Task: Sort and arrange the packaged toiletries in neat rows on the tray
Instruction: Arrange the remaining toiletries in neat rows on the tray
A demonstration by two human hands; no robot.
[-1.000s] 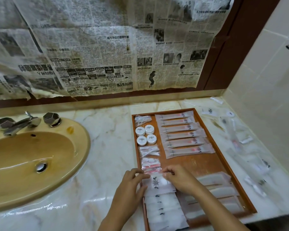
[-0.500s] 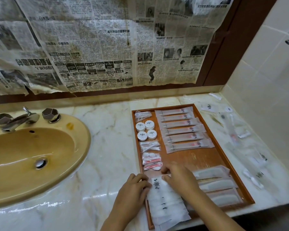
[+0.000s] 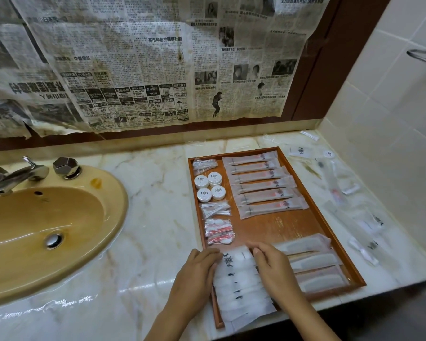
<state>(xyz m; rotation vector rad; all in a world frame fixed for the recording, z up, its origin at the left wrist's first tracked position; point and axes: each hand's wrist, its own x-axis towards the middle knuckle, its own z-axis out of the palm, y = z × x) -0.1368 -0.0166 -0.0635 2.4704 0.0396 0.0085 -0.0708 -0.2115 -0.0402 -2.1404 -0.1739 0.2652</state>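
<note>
A brown wooden tray [image 3: 271, 223] lies on the marble counter. Long toothbrush packets [image 3: 258, 185] fill its far right in a row. Down its left side lie small white round tubs [image 3: 210, 187] and clear packets of swabs [image 3: 215, 209]. Comb packets [image 3: 315, 264] sit at its near right. A fanned stack of white sachets [image 3: 241, 284] covers the near left corner. My left hand [image 3: 194, 274] presses its fingertips on the stack's left edge. My right hand [image 3: 273, 267] rests its fingers on the stack's right edge, near the top sachet.
Loose clear packets [image 3: 340, 190] lie scattered on the counter right of the tray, beside the tiled wall. A yellow sink [image 3: 44, 225] with a metal tap [image 3: 17, 174] sits at the left. Newspaper covers the wall behind.
The view has tilted, so the tray sits lower and nearer. Both hands stayed on the two sides of the sachet stack, sliding slightly toward me along it.
</note>
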